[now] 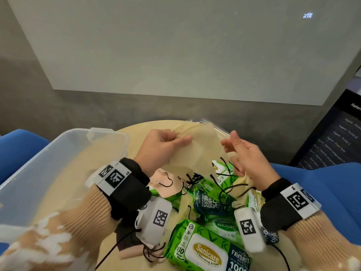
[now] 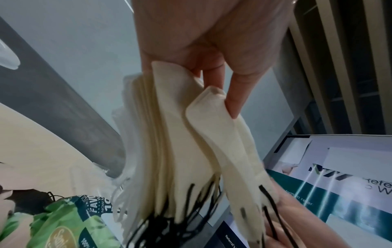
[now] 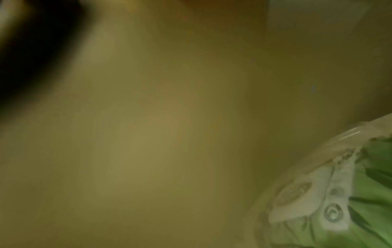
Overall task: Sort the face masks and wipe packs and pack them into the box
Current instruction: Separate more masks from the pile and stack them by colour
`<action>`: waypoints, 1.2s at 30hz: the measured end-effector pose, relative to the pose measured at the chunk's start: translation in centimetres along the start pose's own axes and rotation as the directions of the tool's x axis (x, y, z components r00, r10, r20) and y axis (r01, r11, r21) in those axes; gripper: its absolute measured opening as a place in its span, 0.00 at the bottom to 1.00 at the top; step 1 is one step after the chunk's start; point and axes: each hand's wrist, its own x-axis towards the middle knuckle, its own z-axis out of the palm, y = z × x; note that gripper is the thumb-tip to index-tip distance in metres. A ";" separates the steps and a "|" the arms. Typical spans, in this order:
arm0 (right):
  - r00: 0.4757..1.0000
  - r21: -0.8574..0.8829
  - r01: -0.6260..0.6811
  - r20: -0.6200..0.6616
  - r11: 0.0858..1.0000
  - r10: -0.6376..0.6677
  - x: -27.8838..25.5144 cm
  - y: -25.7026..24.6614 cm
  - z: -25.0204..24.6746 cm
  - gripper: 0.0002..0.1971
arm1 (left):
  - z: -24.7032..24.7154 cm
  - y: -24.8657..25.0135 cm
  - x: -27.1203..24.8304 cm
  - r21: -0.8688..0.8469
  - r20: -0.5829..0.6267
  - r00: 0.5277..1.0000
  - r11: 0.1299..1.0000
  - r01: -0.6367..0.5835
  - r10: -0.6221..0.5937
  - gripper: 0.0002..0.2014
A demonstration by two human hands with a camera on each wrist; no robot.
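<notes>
The left hand (image 1: 162, 147) pinches a stack of soft, cream, flat-folded masks (image 1: 197, 151) between thumb and curled fingers (image 2: 233, 94), the stack's long axis hanging down from the fingers with thin black ear loops (image 2: 176, 216) dangling at its lower end. The right hand (image 1: 248, 155), fingers loosely spread and relaxed, touches the stack's other side; whether it also holds the cream mask under its palm cannot be told. Below the fingers, glossy green wipe packs (image 1: 207, 249) and pink masks (image 1: 168, 184) lie heaped on the round pale surface (image 1: 134, 132), and the clear plastic box (image 1: 58, 159) stands left of the left hand.
</notes>
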 end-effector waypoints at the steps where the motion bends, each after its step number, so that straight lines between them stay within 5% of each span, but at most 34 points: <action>1: 0.998 -0.005 -0.017 0.065 1.000 0.018 -0.4 -0.5 0.2 0.23 | 0.0 0.1 0.0 0.006 0.008 1.000 1.000 0.007 -0.007 0.12; 6: 0.975 -0.061 0.138 0.186 0.988 -0.125 -1.2 -1.2 1.0 0.05 | 0.4 -0.1 -0.1 0.086 0.045 0.999 0.996 -0.005 0.001 0.11; 9: 0.952 -0.063 0.270 -0.132 0.961 -0.276 -0.3 -0.7 0.5 0.04 | 0.3 -0.5 0.2 0.144 -0.009 1.000 0.990 -0.016 0.018 0.16; 11: 0.845 -0.142 0.388 -0.338 0.910 -0.413 -0.1 -0.9 0.1 0.07 | 0.1 -0.4 0.2 0.126 -0.037 0.999 0.992 0.015 -0.010 0.21; 13: 0.751 -0.199 0.515 -0.365 0.834 -0.550 -0.4 -1.1 0.3 0.10 | 0.0 -0.2 0.1 0.085 -0.045 0.998 0.995 0.046 -0.043 0.29; 17: 0.609 -0.337 0.747 0.001 0.573 -0.793 -1.2 -0.4 1.8 0.11 | -0.1 0.4 0.0 -0.031 0.069 0.993 0.995 0.093 -0.090 0.37; 20: 0.598 -0.359 0.789 0.268 0.498 -0.755 -1.2 0.7 2.2 0.02 | 0.0 0.5 0.0 -0.137 0.129 0.989 0.986 0.095 -0.078 0.35; 23: 0.577 -0.340 0.815 0.393 0.470 -0.716 -1.4 1.1 2.4 0.06 | 0.0 0.3 0.0 -0.137 0.099 0.994 0.989 0.062 -0.049 0.21; 28: 0.652 -0.161 0.754 0.304 0.637 -0.695 -2.0 -0.1 2.5 0.04 | -0.3 0.2 -0.2 -0.096 0.117 0.992 0.994 0.053 -0.041 0.08; 31: 0.866 0.058 0.499 -0.060 0.864 -0.496 -1.5 -0.9 1.7 0.08 | -0.6 0.2 -0.3 -0.072 0.108 0.994 0.997 0.041 -0.034 0.07; 33: 0.902 0.121 0.374 -0.280 0.920 -0.330 -0.8 -1.0 0.5 0.09 | -0.8 0.3 -0.3 -0.074 0.124 0.992 0.997 0.032 -0.022 0.05; 36: 0.940 0.065 0.267 -0.236 0.962 -0.245 -0.3 -1.2 -0.4 0.07 | -1.0 0.5 -0.4 -0.036 0.167 0.986 0.999 0.006 0.000 0.08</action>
